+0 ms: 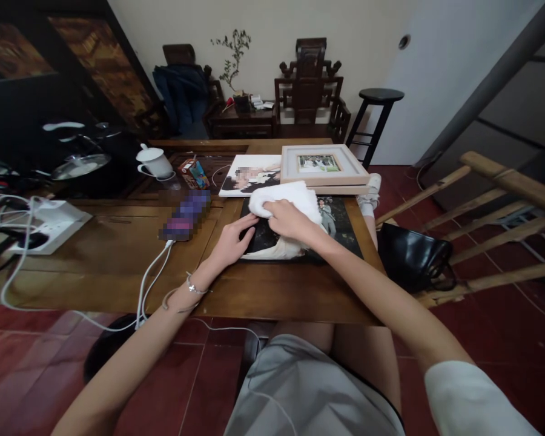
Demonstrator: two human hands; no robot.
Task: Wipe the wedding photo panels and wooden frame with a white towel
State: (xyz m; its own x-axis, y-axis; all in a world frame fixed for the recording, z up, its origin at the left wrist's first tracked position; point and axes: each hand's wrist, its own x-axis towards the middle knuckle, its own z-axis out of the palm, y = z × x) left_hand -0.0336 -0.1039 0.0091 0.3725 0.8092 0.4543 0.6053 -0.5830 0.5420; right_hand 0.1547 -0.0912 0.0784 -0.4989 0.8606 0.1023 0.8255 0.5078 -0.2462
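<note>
A dark photo print [343, 227] lies flat on the wooden table [249, 297] in front of me. On its upper part rests a folded white cloth [304, 197], gripped by my right hand [287, 219], with the fingers pressed into it. My left hand [235, 239] lies along the print's left edge, fingers stretched out and holding nothing. The cloth and my right arm cover part of the picture.
Behind the print are a white-edged photo panel [229, 181] and stacked light wooden frames [363, 175]. To the left are a charging phone [186, 215], a drink carton [194, 174], a lidded white cup [154, 162] and a power strip [57, 227] with cables.
</note>
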